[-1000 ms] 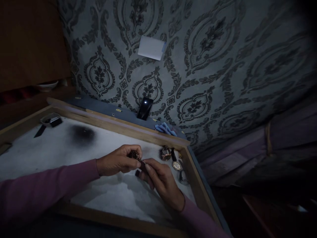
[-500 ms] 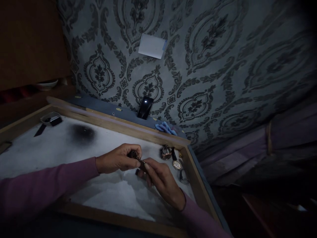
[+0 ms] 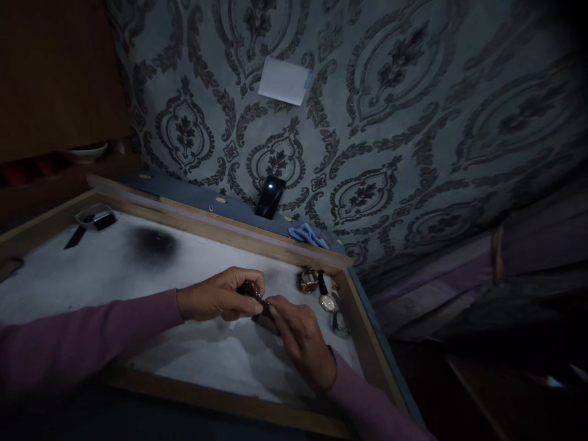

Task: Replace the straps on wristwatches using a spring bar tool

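Observation:
Between my hands is a dark wristwatch (image 3: 249,289) with a brown strap, above the white floor of a wooden-framed tray (image 3: 220,228). My left hand (image 3: 225,295) is closed around the watch case, thumb along its near side. My right hand (image 3: 301,331) pinches the strap just right of the case. Part of the strap hangs below the right fingers, and the fingertips partly hide it. To the right of my hands lie a dark bronze-toned watch (image 3: 307,280), a watch with a pale round dial and black strap (image 3: 327,302), and another dim watch (image 3: 340,324).
A clear container (image 3: 95,217) with dark items sits in the tray's far left corner. A phone (image 3: 271,197) leans on the patterned wall behind the tray, with a blue cloth (image 3: 307,234) beside it. A flat dark object (image 3: 10,267) lies at the left edge.
My right hand has shifted slightly, its fingers now drawn closer along the strap. My left hand stays on the watch case. The view has tilted a little.

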{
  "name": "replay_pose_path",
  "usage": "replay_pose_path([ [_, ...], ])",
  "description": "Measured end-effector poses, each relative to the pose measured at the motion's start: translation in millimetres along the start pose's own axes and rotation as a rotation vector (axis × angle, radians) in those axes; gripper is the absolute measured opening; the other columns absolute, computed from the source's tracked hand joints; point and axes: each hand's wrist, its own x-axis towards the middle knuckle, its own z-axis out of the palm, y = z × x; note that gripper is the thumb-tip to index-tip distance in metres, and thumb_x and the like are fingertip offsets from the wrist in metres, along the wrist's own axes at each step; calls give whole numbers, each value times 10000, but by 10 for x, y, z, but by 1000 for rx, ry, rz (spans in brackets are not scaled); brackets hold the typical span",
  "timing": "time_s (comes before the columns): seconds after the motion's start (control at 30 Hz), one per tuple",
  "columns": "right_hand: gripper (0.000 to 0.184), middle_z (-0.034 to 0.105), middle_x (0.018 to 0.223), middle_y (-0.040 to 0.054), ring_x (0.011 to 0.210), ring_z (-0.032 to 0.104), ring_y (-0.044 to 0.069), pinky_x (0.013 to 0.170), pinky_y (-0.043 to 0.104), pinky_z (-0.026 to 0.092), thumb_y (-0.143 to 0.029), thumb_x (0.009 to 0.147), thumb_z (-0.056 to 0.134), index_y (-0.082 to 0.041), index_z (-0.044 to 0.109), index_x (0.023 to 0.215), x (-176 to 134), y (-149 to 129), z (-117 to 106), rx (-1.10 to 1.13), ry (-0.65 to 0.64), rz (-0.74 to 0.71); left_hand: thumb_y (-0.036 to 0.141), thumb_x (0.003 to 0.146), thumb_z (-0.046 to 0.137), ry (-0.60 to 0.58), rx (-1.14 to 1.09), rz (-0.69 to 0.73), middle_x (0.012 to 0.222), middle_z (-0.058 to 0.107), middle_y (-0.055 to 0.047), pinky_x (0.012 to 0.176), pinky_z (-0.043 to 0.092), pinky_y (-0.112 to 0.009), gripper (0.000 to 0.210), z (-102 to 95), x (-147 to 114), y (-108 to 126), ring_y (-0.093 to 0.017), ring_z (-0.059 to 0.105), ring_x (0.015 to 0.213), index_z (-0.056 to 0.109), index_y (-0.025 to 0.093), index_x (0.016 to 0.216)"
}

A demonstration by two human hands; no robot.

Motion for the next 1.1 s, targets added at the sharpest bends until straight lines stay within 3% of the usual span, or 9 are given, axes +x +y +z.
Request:
replay_pose_path([
  [0.17, 232, 449, 591, -28, 492, 426, 129, 518, 256, 306, -143, 972, 340, -210, 477, 798, 2, 32, -31, -115, -36, -75, 256, 731, 712, -41, -50, -17, 504, 427, 100, 372, 179, -144, 254, -19, 2, -28, -21, 256, 388, 473, 172, 748],
  [0.3, 226, 460, 611, -22, 512, 431, 126, 527, 255, 307, -143, 969, 351, -204, 485, 796, 23, 19, -43, -69, -23, -88, 269, 728, 729, -61, -80, -36, 503, 429, 99, 368, 177, -141, 275, -28, 9, -36, -17, 249, 382, 474, 171, 756],
  [0.5, 324, 428, 590, -39, 506, 422, 101, 530, 226, 337, -263, 1011, 345, -195, 488, 729, 53, -94, -10, 281, -22, 160, 317, 724, 751, -56, -74, -29, 522, 414, 99, 371, 184, -140, 320, -32, 7, -2, -17, 252, 394, 470, 171, 769],
  [0.6, 334, 417, 573, -47, 509, 421, 95, 524, 216, 339, -289, 1013, 359, -187, 489, 722, 51, -124, 17, 348, 5, 196, 340, 726, 755, -49, -19, -3, 533, 414, 96, 378, 194, -145, 333, -43, 5, 17, -19, 265, 399, 474, 168, 769],
  [0.73, 327, 428, 593, -41, 503, 433, 92, 524, 219, 341, -236, 1015, 352, -187, 489, 722, 27, -96, 34, 246, 29, 121, 355, 742, 747, -70, 32, 7, 528, 416, 95, 379, 198, -150, 329, -53, -7, 24, -23, 273, 399, 482, 163, 778],
  [0.9, 246, 487, 618, -17, 520, 464, 115, 525, 243, 327, -167, 1004, 336, -190, 502, 824, 0, -15, 9, -76, 68, -120, 315, 748, 741, -120, 17, -8, 508, 410, 100, 369, 193, -145, 301, -50, -17, 13, -21, 266, 388, 486, 158, 763],
  [1.1, 270, 400, 571, -41, 472, 386, 109, 492, 252, 272, -102, 975, 325, -210, 410, 743, 28, -3, -53, -178, 10, -185, 312, 748, 736, -131, 11, -19, 503, 435, 98, 352, 185, -141, 297, -68, -5, 6, -20, 271, 371, 480, 162, 765],
])
